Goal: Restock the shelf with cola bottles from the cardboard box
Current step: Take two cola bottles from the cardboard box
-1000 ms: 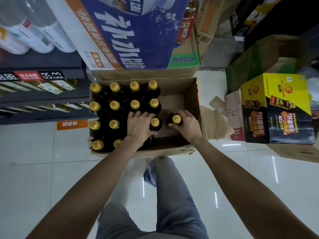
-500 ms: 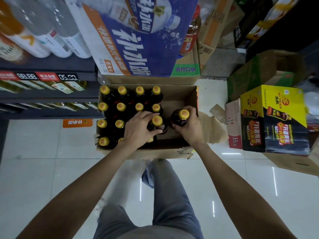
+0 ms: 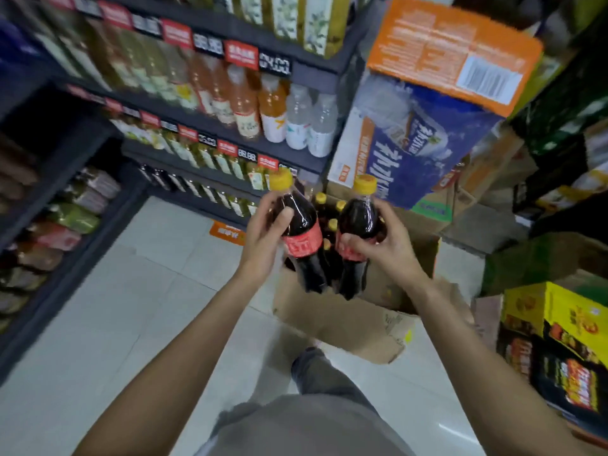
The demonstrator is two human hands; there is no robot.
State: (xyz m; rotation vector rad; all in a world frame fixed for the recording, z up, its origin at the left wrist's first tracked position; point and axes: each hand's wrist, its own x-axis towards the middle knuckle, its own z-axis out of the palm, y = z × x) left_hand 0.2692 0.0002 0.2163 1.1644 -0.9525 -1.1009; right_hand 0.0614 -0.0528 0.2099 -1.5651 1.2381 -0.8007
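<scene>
- Head view: left hand [image 3: 263,240] wraps a dark cola bottle with a yellow cap and red label [image 3: 301,235]; thumb across the shoulder, bottle tilted slightly.
- Right hand [image 3: 383,245] grips a second yellow-capped cola bottle [image 3: 357,230] around the label band. The two bottles sit close side by side, bases almost touching.
- Both are held above the open brown cardboard box [image 3: 345,317] on the floor; more yellow caps [image 3: 320,198] show inside it.
- Dark metal shelf [image 3: 210,121] of drink bottles stands to the left, well apart from the hands.
- Risk: a smooth bottle held one-handed could slip during the swing to the shelf.
- Risk: a lifted bottle could clip the box's rim, or knock stocked rows over on insertion. Frame is motion-blurred, so the shelf slot is unclear.
</scene>
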